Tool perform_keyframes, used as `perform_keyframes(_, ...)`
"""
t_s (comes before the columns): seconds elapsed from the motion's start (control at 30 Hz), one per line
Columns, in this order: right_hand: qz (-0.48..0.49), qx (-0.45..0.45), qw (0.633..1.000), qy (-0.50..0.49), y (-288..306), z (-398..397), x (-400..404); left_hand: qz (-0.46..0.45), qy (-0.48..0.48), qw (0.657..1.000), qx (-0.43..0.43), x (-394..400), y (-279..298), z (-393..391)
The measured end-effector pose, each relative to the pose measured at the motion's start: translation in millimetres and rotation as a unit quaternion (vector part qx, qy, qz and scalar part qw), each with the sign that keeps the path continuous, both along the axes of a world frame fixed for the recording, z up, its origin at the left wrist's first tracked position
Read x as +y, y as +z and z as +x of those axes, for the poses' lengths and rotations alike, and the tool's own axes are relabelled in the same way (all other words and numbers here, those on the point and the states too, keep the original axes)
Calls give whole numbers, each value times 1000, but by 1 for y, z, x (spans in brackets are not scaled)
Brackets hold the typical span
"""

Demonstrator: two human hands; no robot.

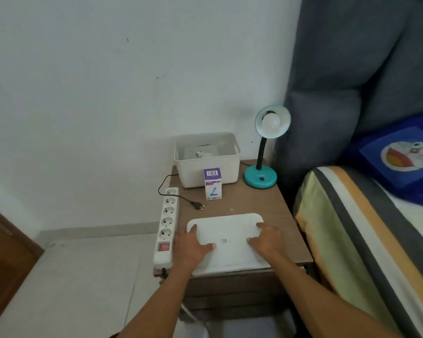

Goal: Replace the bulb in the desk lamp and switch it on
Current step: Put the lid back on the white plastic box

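Left hand [193, 247] and right hand [266, 242] flat, unclenched, on box lid [230, 228]; lid reaches tabletop [254, 203] edge under wrists, may slide off.

Big "7" on bulb box [213, 189] front, barcode on top flap; brand line too blurred. Small mark on lid [226, 228] unreadable.

White lid [226, 230] is hogging the whole front of the table [249, 203]. A bare strip is sitting open between it and the bulb box [213, 184], which is standing right in front of the bin [193, 174]. Loose plug [197, 206] is lying left by the power strip [167, 223]. Lamp [260, 178] is sitting squeezed between bin and headboard [340, 93], shade facing forward, unblocked.
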State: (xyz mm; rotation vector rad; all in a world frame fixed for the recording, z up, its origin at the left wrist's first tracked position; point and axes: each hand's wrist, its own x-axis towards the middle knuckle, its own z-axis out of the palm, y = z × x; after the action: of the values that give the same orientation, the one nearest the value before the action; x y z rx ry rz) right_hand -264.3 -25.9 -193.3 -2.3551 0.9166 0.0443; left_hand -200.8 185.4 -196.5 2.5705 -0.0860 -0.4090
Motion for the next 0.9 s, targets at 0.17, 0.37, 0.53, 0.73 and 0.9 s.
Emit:
perform_keyframes(0.17, -15, 1, 1000, -9, -6, -16, 8, 0, 30, 999, 33, -7, 2, -17)
perform_keyframes(0.37, 7, -66, 997, -29, 6, -18, 4, -27, 41, 998, -25, -9, 5, -16)
perform_keyframes(0.53, 8, -159, 987, -14, 50, 7, -1, -98, 37, 987, -119, -10, 40, 13)
perform_keyframes(0.73, 32, -249, 968, 13, 119, 90, -9, -145, 29, 965, -214, -10, 106, 88)
perform_keyframes(0.9, 14, -266, 963, 36, 151, 170, -20, -149, 30, 959, -238, -19, 145, 167)
